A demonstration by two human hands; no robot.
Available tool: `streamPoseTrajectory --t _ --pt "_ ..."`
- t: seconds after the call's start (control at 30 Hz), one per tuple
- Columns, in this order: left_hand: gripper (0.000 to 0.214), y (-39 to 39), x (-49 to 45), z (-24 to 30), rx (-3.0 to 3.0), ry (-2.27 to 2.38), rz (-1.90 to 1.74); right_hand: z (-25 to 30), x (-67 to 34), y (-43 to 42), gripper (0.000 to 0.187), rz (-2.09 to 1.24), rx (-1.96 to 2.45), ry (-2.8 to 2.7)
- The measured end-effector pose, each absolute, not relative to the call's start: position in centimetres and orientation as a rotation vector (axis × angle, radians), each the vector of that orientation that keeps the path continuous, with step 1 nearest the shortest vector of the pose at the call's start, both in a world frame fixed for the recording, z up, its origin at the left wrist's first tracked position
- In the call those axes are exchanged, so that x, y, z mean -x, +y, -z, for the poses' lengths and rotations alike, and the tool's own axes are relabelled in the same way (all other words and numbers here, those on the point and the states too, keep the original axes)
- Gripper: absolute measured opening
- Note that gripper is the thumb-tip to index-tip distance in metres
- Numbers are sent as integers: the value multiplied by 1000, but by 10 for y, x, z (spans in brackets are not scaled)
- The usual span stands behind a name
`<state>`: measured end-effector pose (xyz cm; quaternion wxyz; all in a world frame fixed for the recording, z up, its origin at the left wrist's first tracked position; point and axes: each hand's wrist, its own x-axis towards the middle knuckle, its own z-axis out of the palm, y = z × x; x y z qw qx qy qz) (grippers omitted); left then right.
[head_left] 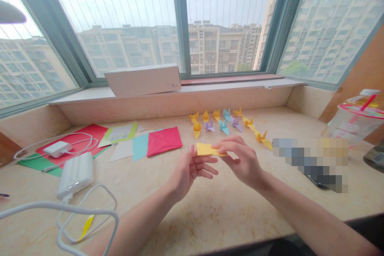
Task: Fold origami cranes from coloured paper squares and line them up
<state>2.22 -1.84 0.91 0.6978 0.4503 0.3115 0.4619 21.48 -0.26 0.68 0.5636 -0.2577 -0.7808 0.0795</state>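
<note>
A small folded piece of yellow paper point(204, 149) is held up above the counter between my two hands. My left hand point(192, 172) grips its left end near the thumb, with the other fingers loosely extended beneath it. On the right end, my right hand point(240, 158) pinches the paper between thumb and fingertips. Behind my hands stand several folded paper cranes: yellow ones such as the yellow crane point(197, 129), blue ones like the blue crane point(223, 127), and purple ones like the purple crane point(209, 125).
Left of my hands lie a red paper packet point(164, 141), blue paper point(140, 147) and other coloured sheets. A white power bank point(75, 176) with cables and a white charger point(57, 149) sit further left. A lidded plastic cup point(354, 124) stands right. A white box point(144, 81) rests on the sill.
</note>
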Motion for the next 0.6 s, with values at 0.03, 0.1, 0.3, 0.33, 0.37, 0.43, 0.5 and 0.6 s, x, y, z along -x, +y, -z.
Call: streamPoseTrajectory --t 0.03,0.1,0.3,0.33,0.37,0.43,0.5,0.6 --pt "65 -19 -22 -10 -991 638 -1055 -8 -216 -2 11 -129 559 -1919" --pt "61 -19 -22 -10 -1000 595 -1116 -9 -216 0 14 -53 498 -2038" --pt "37 -16 -21 -8 -1115 767 -1206 -9 -213 3 23 -23 561 -2207" --pt "37 -16 -21 -8 -1108 771 -1218 -8 -213 2 24 -10 574 -2235" --pt "36 -15 -22 -8 -1097 770 -1231 -8 -212 1 26 11 586 -2262" --pt "36 -16 -23 -8 -1066 753 -1253 -7 -210 0 32 55 609 -2300" --pt "35 -16 -24 -8 -1041 719 -1260 -6 -209 0 33 96 617 -2312" --pt "32 -17 -25 -6 -1009 677 -1284 -4 -210 0 24 156 601 -2293"
